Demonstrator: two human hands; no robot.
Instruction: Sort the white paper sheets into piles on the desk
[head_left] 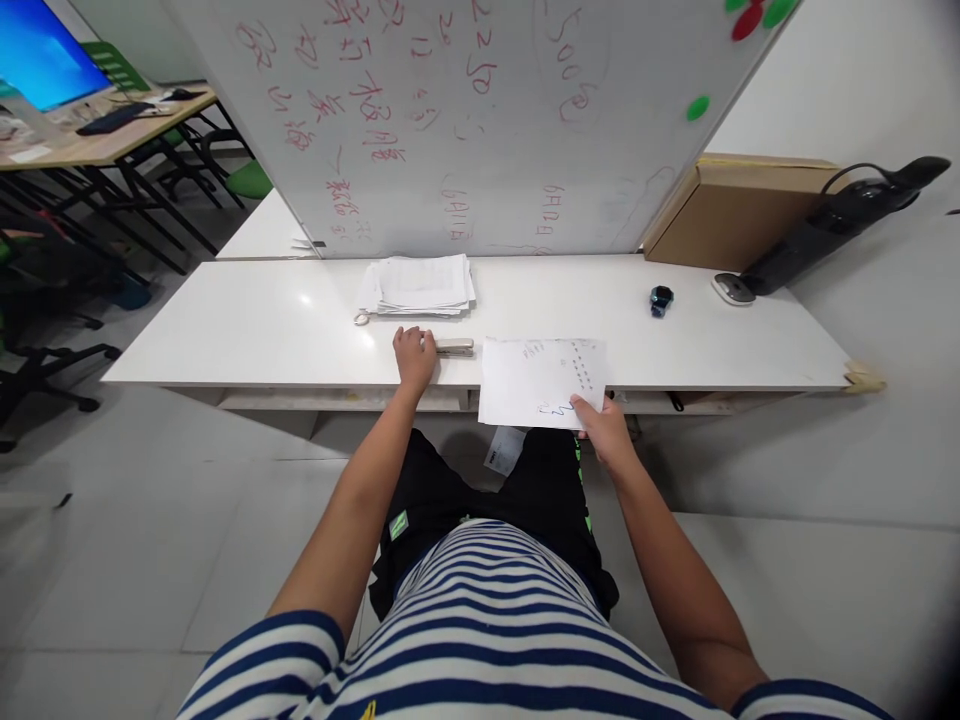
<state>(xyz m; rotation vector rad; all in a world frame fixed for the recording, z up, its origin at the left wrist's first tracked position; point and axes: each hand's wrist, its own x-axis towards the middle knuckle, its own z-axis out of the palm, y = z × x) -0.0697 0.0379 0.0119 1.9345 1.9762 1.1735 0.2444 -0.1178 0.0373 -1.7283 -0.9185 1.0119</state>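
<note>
My left hand (415,357) is closed round the back end of a pale stapler (454,347), which lies on the white table near its front edge. With thumb on top, my right hand (602,428) grips the lower right corner of several sheets of paper (534,378). The sheets carry handwriting and a blue scribble, and they reach out past the table's front edge. Their left edge is close to the stapler's tip. Behind my left hand lies a thick stack of paper (420,286), with a small ring-like item (361,319) at its front left corner.
A whiteboard (480,130) with red writing stands along the back of the white table (225,330). On the right are a dark wristwatch (660,300), a cardboard box (735,210), a computer mouse (733,289) and a black handheld vacuum-like device (817,230). A shelf runs under the tabletop.
</note>
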